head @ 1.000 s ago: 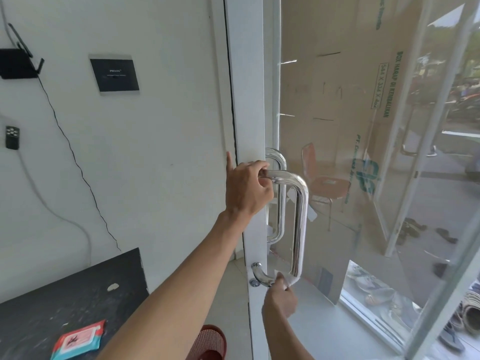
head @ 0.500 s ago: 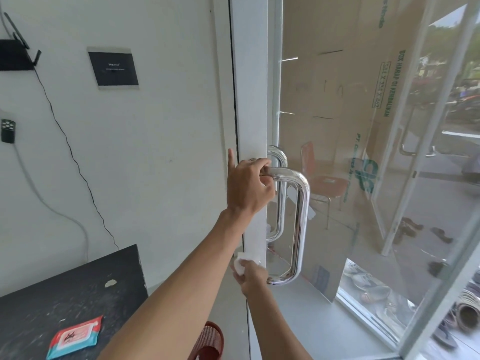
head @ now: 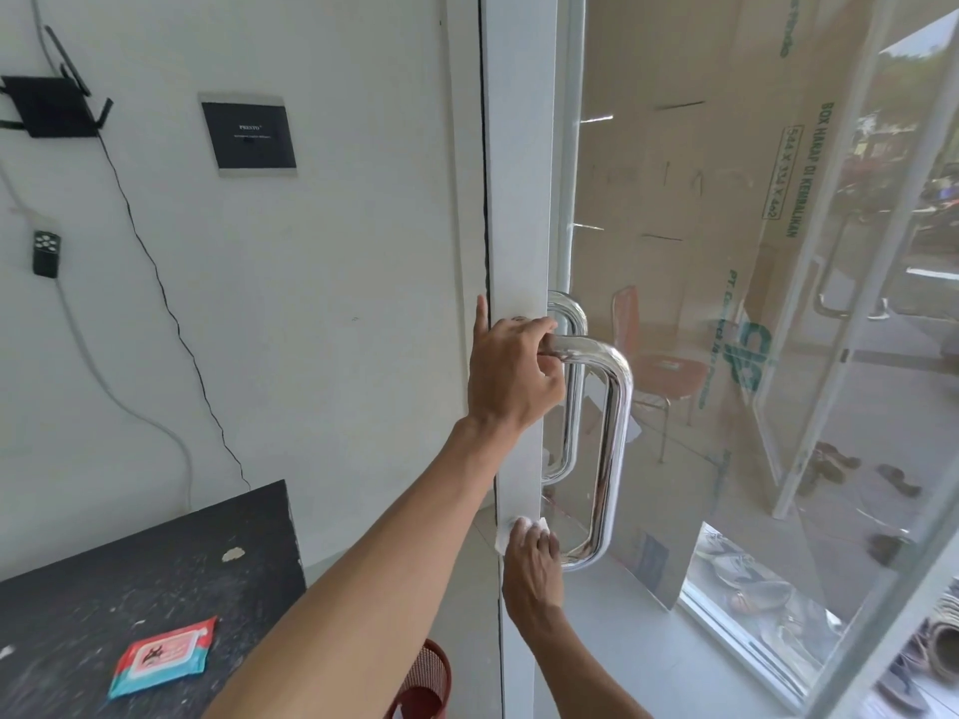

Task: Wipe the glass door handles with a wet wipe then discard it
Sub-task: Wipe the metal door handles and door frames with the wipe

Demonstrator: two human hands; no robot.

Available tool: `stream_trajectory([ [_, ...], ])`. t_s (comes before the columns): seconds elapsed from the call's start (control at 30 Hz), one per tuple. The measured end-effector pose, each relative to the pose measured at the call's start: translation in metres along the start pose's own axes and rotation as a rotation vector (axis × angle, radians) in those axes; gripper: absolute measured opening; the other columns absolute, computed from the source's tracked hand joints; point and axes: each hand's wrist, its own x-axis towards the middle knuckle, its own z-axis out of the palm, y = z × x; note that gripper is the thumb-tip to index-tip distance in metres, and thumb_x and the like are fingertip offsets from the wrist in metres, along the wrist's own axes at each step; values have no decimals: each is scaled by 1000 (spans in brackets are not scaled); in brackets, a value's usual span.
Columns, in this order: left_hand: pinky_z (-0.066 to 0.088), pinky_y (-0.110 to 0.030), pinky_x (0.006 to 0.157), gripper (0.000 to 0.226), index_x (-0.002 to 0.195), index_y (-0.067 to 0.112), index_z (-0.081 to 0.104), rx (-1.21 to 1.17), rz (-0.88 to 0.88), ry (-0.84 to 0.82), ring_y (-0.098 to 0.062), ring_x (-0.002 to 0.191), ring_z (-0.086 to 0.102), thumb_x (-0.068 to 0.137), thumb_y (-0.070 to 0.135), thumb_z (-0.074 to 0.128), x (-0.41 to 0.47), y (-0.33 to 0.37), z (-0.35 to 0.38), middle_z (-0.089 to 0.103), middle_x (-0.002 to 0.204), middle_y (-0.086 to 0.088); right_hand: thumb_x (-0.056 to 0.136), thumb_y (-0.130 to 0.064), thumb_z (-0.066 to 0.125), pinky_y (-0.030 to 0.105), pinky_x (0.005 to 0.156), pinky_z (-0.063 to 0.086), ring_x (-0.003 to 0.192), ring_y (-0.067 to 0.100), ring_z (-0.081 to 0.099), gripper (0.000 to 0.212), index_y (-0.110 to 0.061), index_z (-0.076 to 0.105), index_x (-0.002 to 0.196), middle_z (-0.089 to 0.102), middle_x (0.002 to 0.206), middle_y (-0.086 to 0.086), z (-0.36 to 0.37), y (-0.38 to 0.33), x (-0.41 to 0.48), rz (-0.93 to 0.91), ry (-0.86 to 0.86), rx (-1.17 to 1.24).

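Handle [head: 612,433], wipe [head: 519,529] at base, bin [head: 423,682] below

- Polished chrome D-shaped door handle [head: 612,438], mounted upright on the white frame of a glass door, upper bend gripped, lower bend curving back to the frame.
- Matching handle [head: 571,386] on the far side, seen through the glass.
- White wet wipe [head: 511,531], crumpled, pressed against the frame beside the lower mount.

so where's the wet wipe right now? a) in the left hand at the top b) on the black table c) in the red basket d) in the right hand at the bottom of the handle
d: the white wet wipe is bunched in the right hand by the lower end of the chrome door handle.
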Motion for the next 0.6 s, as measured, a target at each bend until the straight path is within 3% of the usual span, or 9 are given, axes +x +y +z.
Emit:
stream_trajectory([
  [0.17,2,-40,125,40,97,17,70,19,-16,-9,-20,79,64,65,12,48,1,2,0,69,76,5,33,-4,88,36,79,58,85,29,69,93,-4,48,117,66,98,19,-1,24,5,-177,-15,39],
  [0.3,0,-39,125,43,100,16,72,20,-35,-9,-20,81,65,66,13,47,1,1,0,70,78,4,32,1,83,38,88,54,103,32,65,96,-13,57,123,61,122,18,-7,41,-8,-351,-67,-74],
  [0.4,-3,-36,124,43,101,16,72,6,-37,-8,-19,83,65,67,13,47,1,2,-2,72,81,5,42,-14,91,43,101,46,116,32,60,89,-16,59,125,56,133,18,-3,56,-17,-433,-82,-167],
  [0.47,-3,-35,124,43,101,16,73,-4,-36,-10,-19,82,66,67,12,47,1,1,-2,72,81,5,54,-22,90,48,111,31,120,33,58,84,-15,53,129,54,136,18,-2,68,-23,-475,-81,-226],
  [0.53,-2,-36,125,43,101,17,72,-3,-29,-4,-17,81,65,67,13,47,0,0,-2,71,79,6,59,-15,83,48,110,18,120,35,57,81,-13,48,131,55,135,20,-6,77,-31,-509,-47,-309],
  [0.6,-1,-35,125,41,99,18,72,-14,-25,2,-17,79,65,67,11,47,-1,0,-3,70,77,8,65,-8,64,48,109,14,119,36,58,72,-11,45,134,56,132,20,-8,87,-39,-555,26,-410],
])
